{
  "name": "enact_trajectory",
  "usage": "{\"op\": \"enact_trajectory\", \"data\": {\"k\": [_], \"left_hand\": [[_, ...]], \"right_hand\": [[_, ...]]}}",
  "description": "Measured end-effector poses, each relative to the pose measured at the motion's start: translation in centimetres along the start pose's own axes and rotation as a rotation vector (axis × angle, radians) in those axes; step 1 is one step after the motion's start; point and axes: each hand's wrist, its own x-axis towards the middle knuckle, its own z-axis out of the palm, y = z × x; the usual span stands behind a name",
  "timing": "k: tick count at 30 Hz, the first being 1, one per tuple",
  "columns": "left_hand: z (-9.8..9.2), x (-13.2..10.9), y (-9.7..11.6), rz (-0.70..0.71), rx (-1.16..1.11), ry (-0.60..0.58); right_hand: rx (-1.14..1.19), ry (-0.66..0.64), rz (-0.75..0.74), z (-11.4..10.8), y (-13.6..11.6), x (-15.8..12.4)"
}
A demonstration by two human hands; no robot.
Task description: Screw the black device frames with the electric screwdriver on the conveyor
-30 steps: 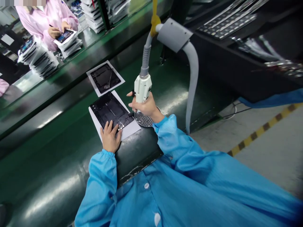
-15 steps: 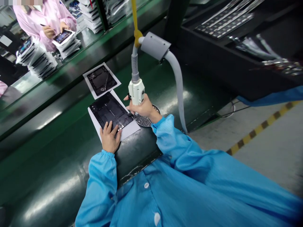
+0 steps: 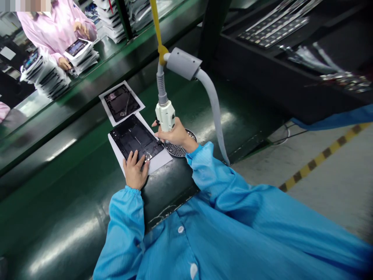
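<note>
Near middle, gripping white tool (image 3: 165, 116) in right hand (image 3: 176, 133); resting left hand (image 3: 135, 172), fingers spread, on black panel (image 3: 134, 135); may crack; hold edges.

L hand (image 3: 135, 173) laid w/ fingers spread on near edge of blk panel (image 3: 135, 136), which sits on wht sheet (image 3: 160, 160) on grn tabletop (image 3: 84, 167). R hand (image 3: 176, 134) wrapped round wht tool (image 3: 165, 116), approx. upright; gry hose (image 3: 215, 105) loops off R. Perf. dish (image 3: 176, 151) partly behind R hand. 2nd panel (image 3: 122, 103) just beyond 1st. Co-worker's hand (image 3: 64, 63) beside stack (image 3: 86, 60) of wht sheets, top L.
</note>
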Motion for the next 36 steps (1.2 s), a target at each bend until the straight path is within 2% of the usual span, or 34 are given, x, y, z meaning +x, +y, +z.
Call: {"op": "enact_trajectory", "data": {"k": [5,10,13,17,22,27,36], "left_hand": [[0.1,0.0,-0.1,0.012,-0.005,0.015],[0.2,-0.2,0.2,0.076,-0.050,0.115],[0.3,-0.2,0.6,0.095,-0.084,0.137],[0.3,-0.2,0.7,0.093,-0.126,0.095],[0.2,-0.1,0.5,0.115,-0.215,0.067],[0.5,-0.2,0.5,0.108,-0.227,0.044],[0.9,-0.3,0.3,0.139,-0.281,0.089]], "right_hand": [[0.018,0.008,0.006,0.0,0.0,0.0],[0.068,0.020,-0.038,0.6,-0.5,-0.4],[0.131,-0.034,-0.067,2.0,-1.5,-1.0],[0.194,-0.142,-0.032,4.6,-2.6,-2.0],[0.183,-0.201,0.002,6.5,-2.6,-3.0],[0.170,-0.196,0.017,6.7,-2.3,-3.4],[0.165,-0.183,-0.011,6.5,-2.2,-3.7]]}}
